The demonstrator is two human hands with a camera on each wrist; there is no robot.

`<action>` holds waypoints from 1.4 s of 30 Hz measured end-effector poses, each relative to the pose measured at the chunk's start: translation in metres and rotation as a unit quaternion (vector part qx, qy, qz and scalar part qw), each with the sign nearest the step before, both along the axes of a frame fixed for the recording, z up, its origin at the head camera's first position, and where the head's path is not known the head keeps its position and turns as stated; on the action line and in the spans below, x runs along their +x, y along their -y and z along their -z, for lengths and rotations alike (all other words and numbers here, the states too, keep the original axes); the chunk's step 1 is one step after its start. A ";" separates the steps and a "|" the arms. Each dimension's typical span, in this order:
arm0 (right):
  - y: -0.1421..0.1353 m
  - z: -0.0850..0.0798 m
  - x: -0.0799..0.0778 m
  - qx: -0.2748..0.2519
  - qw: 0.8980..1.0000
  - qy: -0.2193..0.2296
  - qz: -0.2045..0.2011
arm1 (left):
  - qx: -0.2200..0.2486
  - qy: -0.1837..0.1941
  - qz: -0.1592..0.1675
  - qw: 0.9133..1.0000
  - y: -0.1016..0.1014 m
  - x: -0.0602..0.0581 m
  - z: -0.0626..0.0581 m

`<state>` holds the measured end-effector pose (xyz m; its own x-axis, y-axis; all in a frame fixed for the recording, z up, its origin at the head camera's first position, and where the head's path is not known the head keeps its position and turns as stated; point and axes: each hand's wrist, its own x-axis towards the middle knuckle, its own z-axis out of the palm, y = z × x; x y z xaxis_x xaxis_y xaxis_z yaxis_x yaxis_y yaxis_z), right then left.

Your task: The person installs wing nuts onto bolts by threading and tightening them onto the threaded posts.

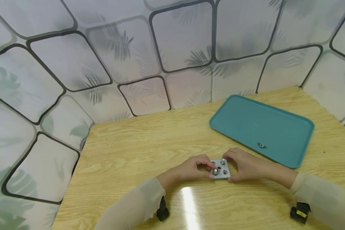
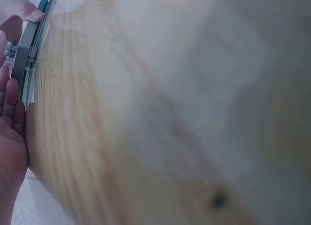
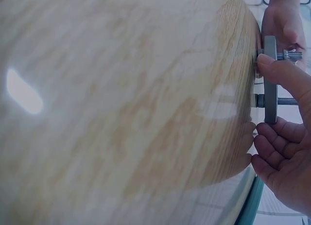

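Observation:
A grey metal plate (image 1: 222,175) with several holes lies close over the table in front of me. Two bolts stand up through it, one bare bolt (image 1: 223,162) at the far right corner and one with a wing nut (image 1: 215,172) at the near left. My left hand (image 1: 196,167) has its index finger and thumb around the wing nut, at the plate's left edge. On the opposite side my right hand (image 1: 245,165) grips the plate by its edge, thumb near and fingers far. Bolt heads (image 3: 260,100) show under the plate in the right wrist view.
Behind my right hand lies a teal tray (image 1: 256,121) with another wing nut (image 1: 262,145) on it. The wooden table (image 1: 138,150) reaches back to a patterned cloth wall (image 1: 187,86). Small black wrist cameras (image 1: 162,209) hang at both sleeves.

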<state>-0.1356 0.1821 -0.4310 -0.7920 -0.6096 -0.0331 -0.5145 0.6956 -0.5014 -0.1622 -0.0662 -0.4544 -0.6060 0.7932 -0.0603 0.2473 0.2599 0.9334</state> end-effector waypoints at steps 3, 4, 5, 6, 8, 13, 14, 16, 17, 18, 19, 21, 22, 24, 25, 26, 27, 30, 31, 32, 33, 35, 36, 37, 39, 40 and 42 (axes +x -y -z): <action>0.001 0.000 0.000 -0.001 1.000 -0.002 0.000 | -0.007 0.001 -0.010 1.000 0.000 0.000 0.000; 0.001 0.000 0.000 -0.002 1.000 -0.003 0.000 | -0.009 0.005 -0.016 1.000 0.000 0.000 0.001; 0.001 0.000 0.000 -0.003 1.000 -0.006 -0.003 | -0.011 0.010 -0.023 1.000 0.000 0.000 0.001; 0.001 0.000 0.000 -0.004 1.000 -0.007 -0.003 | -0.011 0.018 -0.032 0.999 0.000 0.000 0.001; 0.001 0.000 0.000 -0.005 1.000 -0.009 -0.003 | -0.009 0.027 -0.046 0.999 -0.001 0.000 0.002; 0.001 0.001 0.000 -0.003 1.000 -0.008 -0.004 | -0.011 0.028 -0.054 0.998 -0.001 0.001 0.002; 0.001 0.000 0.000 -0.003 1.000 -0.007 -0.004 | -0.015 0.026 -0.052 0.998 -0.001 0.001 0.001; 0.000 0.000 0.000 -0.003 1.000 -0.005 -0.005 | -0.020 0.026 -0.044 0.998 -0.001 0.001 0.000; 0.000 0.000 0.000 -0.003 1.000 -0.004 -0.005 | -0.021 0.026 -0.040 0.999 0.000 0.001 0.000; 0.000 0.000 0.000 -0.004 1.000 -0.003 -0.005 | -0.021 0.025 -0.035 0.999 0.000 0.002 -0.001; 0.000 0.000 0.000 -0.004 1.000 -0.002 -0.005 | -0.021 0.024 -0.030 0.999 0.000 0.002 -0.002; 0.000 0.000 0.000 -0.005 1.000 -0.001 -0.005 | -0.020 0.019 -0.019 0.999 0.000 0.002 -0.002; 0.000 0.000 0.000 -0.006 1.000 -0.001 -0.005 | -0.020 0.016 -0.015 1.000 0.000 0.002 -0.002; 0.000 0.000 0.000 -0.006 1.000 0.000 -0.004 | -0.022 0.002 -0.008 1.000 0.000 0.002 -0.002; 0.000 -0.001 0.000 -0.005 1.000 0.001 -0.004 | -0.022 -0.004 -0.005 1.000 0.001 0.002 -0.002; 0.000 -0.001 -0.001 -0.005 1.000 0.001 -0.004 | -0.022 -0.010 -0.004 1.000 0.001 0.002 -0.002; 0.000 -0.001 -0.001 -0.006 1.000 0.001 -0.005 | -0.021 -0.011 -0.005 1.000 0.001 0.002 -0.001; 0.000 -0.002 0.000 -0.006 1.000 0.000 -0.006 | -0.018 -0.009 -0.016 1.000 0.001 0.001 0.000; 0.000 -0.002 0.000 -0.006 1.000 -0.001 -0.006 | -0.016 -0.006 -0.022 1.000 0.000 0.001 0.000; 0.001 -0.002 0.000 -0.007 1.000 -0.002 -0.006 | -0.015 -0.003 -0.027 1.000 0.000 0.001 0.001; 0.001 -0.002 0.000 -0.006 1.000 -0.002 -0.006 | -0.013 0.002 -0.033 0.999 0.000 0.000 0.001; 0.001 -0.001 -0.001 -0.006 1.000 -0.003 -0.006 | -0.010 0.009 -0.039 0.999 -0.001 0.000 0.002; 0.001 -0.001 -0.001 -0.006 1.000 -0.004 -0.006 | -0.008 0.012 -0.040 0.999 -0.001 0.000 0.003; 0.001 -0.001 -0.001 -0.006 1.000 -0.004 -0.007 | -0.008 0.012 -0.040 0.999 -0.001 0.000 0.003; 0.000 0.000 -0.001 -0.006 1.000 -0.006 -0.007 | -0.006 0.013 -0.037 0.999 -0.001 0.000 0.003; 0.000 0.000 -0.001 -0.006 1.000 -0.006 -0.008 | -0.006 0.010 -0.035 0.999 -0.001 0.000 0.004; 0.000 0.001 -0.001 -0.007 1.000 -0.008 -0.007 | -0.004 0.008 -0.029 1.000 0.000 0.000 0.003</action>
<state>-0.1363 0.1821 -0.4316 -0.7836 -0.6212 -0.0126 -0.5321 0.6814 -0.5026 -0.1618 -0.0658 -0.4573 -0.6501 0.7561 -0.0761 0.2167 0.2804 0.9351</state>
